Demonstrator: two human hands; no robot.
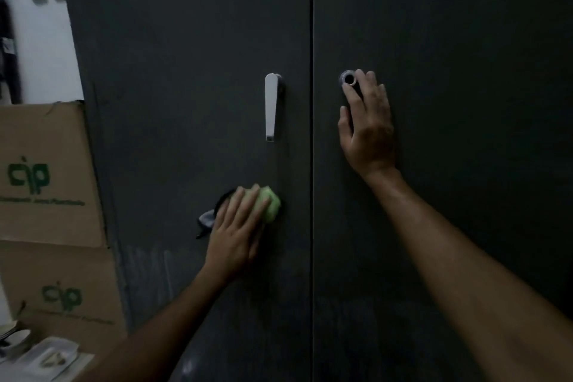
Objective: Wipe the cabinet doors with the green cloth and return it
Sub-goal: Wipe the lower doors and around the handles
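Observation:
Two dark grey cabinet doors fill the view, the left door (186, 71) and the right door (465, 56), both closed. My left hand (237, 232) presses a bunched green cloth (270, 203) flat against the left door, below its silver lever handle (271, 107). A grey part of the cloth (208, 218) sticks out to the left of my fingers. My right hand (367, 121) lies flat on the right door with straight fingers. Its fingertips touch a round silver lock (348, 79).
Two stacked cardboard boxes (46, 170) with green logos stand against the cabinet's left side. Below them, at the bottom left, sit white dishes and a tray (46, 357). A white wall (40, 40) shows at the upper left.

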